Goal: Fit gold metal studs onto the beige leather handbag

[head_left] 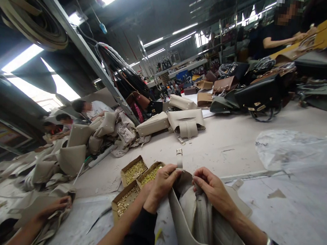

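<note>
A beige handbag (180, 221) stands open in front of me, its grey lining and a zipper (194, 215) showing inside. My left hand (163, 183) is closed on the bag's upper edge, thumb on top, beside a strap with a gold buckle (179, 152). At the opposite side of the opening, my right hand (209, 187) pinches the edge by the lining; whether a small part is between the fingertips cannot be made out. Just left of my left hand are cardboard boxes of small gold metal pieces (134, 172).
Another person's bare forearm (117, 230) reaches toward the boxes, its hand hidden. That side also has another hand (58, 207) on beige material. A thin dark tool (99, 217) lies nearby. Beige bag bodies (186, 123), finished bags (259, 95) and clear plastic (301, 148) lie beyond.
</note>
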Tool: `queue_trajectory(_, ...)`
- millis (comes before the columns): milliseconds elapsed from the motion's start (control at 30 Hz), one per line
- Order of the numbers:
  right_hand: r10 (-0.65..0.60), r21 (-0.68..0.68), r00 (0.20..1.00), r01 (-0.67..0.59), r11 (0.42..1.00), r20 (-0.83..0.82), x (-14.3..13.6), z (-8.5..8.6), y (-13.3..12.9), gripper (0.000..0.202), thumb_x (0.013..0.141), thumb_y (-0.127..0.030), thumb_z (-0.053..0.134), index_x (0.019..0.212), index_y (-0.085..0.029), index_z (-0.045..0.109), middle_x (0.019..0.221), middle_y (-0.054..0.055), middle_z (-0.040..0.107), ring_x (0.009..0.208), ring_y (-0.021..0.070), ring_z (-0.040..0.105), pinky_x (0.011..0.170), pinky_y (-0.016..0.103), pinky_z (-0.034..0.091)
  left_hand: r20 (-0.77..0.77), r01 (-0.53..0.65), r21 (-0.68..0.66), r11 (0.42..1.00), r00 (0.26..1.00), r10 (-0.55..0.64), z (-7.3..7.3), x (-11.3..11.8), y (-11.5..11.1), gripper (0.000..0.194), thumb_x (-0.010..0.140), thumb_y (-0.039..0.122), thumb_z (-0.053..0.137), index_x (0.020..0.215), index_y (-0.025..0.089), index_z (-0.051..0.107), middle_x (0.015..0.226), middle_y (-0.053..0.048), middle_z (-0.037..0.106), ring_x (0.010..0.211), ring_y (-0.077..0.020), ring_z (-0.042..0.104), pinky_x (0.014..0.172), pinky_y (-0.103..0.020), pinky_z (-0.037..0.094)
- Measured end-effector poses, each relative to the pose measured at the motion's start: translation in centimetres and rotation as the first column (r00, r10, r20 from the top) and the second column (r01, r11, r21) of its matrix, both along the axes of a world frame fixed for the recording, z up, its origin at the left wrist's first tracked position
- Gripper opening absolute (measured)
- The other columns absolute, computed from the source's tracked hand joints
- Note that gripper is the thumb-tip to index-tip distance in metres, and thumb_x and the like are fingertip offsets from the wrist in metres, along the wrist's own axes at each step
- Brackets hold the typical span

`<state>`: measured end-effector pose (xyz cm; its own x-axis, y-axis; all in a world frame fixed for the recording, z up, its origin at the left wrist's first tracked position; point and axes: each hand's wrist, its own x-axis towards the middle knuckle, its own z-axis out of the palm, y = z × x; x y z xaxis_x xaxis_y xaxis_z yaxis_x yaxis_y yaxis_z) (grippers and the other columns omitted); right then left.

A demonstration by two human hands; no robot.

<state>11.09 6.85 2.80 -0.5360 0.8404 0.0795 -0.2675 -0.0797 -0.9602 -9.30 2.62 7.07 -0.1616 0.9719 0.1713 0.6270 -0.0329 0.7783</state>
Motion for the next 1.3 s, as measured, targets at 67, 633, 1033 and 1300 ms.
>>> queue_trajectory(67, 0.06, 0.074, 0.998, -0.061, 0.995, 0.015, -0.5, 1.4, 0.8, 0.032, 0.092, -0.052, 0.065, 0.09, -0.021, 0.057, 0.077, -0.002, 0.061, 0.069, 0.0159, 0.063, 0.067, 0.03, 0.051, 0.029, -0.077, 0.006, 0.997, 0.997, 0.076, 0.1, 0.6, 0.1, 0.029, 0.085, 0.04, 0.069, 0.07, 0.015, 0.07, 0.07, -0.001, 0.061, 0.07, -0.0154, 0.051, 0.067, -0.026, 0.038)
queue_trajectory(633, 0.179, 0.214, 0.959, -0.227, 0.95, 0.222, -2.1, 0.7, -0.1, 0.023, 0.095, -0.044, 0.058, 0.09, -0.021, 0.06, 0.078, 0.001, 0.069, 0.073, 0.0167, 0.058, 0.074, 0.032, 0.048, 0.312, -0.261, -0.135, 0.956, 0.904, 0.291, -1.1, 0.0, -3.4, 0.031, 0.073, 0.044, 0.076, 0.066, 0.014, 0.076, 0.063, -0.003, 0.068, 0.062, -0.0162, 0.058, 0.06, -0.026, 0.042)
queue_trajectory(1033, 0.164, 0.384, 0.892, -0.34, 0.859, 0.422, -2.9, 3.0, 2.1, 0.012, 0.089, -0.034, 0.062, 0.086, -0.022, 0.061, 0.074, -0.002, 0.065, 0.071, 0.0166, 0.057, 0.067, 0.029, 0.042, 0.199, -0.415, -0.056, 0.908, 0.887, 0.418, -1.3, 2.1, -3.4, 0.027, 0.08, 0.036, 0.07, 0.064, 0.016, 0.077, 0.064, -0.003, 0.072, 0.065, -0.0201, 0.065, 0.064, -0.028, 0.046)
queue_trajectory(1300, -0.116, 0.541, 0.747, -0.356, 0.762, 0.655, -1.9, 0.7, 0.7, 0.028, 0.088, -0.042, 0.072, 0.077, -0.023, 0.054, 0.071, -0.001, 0.065, 0.066, 0.0179, 0.057, 0.063, 0.029, 0.036, 0.194, -0.469, -0.088, 0.879, 0.858, 0.477, -2.4, 3.5, -2.8, 0.022, 0.078, 0.033, 0.072, 0.063, 0.017, 0.076, 0.067, -0.004, 0.074, 0.067, -0.0198, 0.065, 0.065, -0.028, 0.045)
